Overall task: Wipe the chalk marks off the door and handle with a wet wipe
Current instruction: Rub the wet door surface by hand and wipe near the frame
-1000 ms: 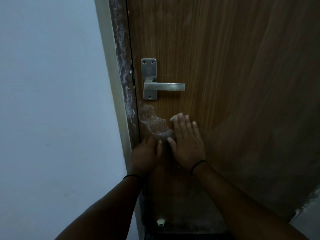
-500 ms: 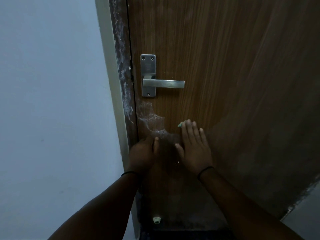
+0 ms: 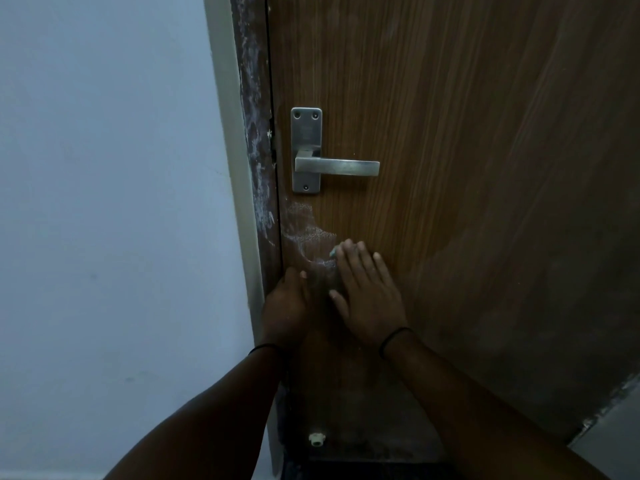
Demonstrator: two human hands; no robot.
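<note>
Low down, both forearms are stretched toward the door (image 3: 450, 133). Its edge is gripped by the left hand (image 3: 285, 306), fingers curled round it. The right hand (image 3: 367, 296) is laid flat, fingers straight, pressing the wet wipe (image 3: 333, 251) against the chalk marks (image 3: 304, 233) below the handle (image 3: 336, 167).

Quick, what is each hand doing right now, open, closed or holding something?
Left hand: on the door's edge; grip cannot be told.
Right hand: open, fingers flat, pressing a wet wipe against the door.
</note>
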